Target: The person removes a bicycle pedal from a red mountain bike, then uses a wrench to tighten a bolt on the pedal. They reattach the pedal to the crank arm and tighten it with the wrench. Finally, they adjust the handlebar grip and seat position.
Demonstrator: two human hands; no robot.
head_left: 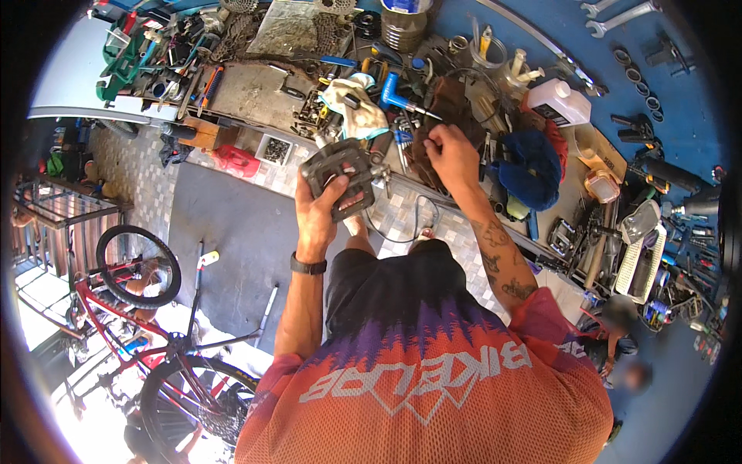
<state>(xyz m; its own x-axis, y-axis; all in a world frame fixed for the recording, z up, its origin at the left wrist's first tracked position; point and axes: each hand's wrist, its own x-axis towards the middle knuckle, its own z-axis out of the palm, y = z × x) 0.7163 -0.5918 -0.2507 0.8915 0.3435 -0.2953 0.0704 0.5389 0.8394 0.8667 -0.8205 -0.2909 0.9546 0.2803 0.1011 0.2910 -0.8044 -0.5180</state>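
Note:
My left hand point(318, 210) grips a black bicycle pedal point(341, 179) with a wide, flat platform, its thumb pressed over the frame. The pedal is held up in front of the bench's near edge. To its right, my right hand point(451, 157) is closed in a pinch over a dark brown cloth point(447, 102). What those fingers hold, if anything, I cannot make out. Just beyond them lies a blue T-handle tool point(394, 96), its metal shaft pointing toward my right fingertips. A stained white rag point(357, 108) rests behind the pedal.
The workbench point(246, 97) is crowded with tools, a white jug point(558, 102), a dark blue cloth point(529, 168) and a white basket point(641, 264). At left, a red bicycle point(116, 329) stands by a dark mat point(220, 220). Wrenches point(622, 19) hang on the blue wall.

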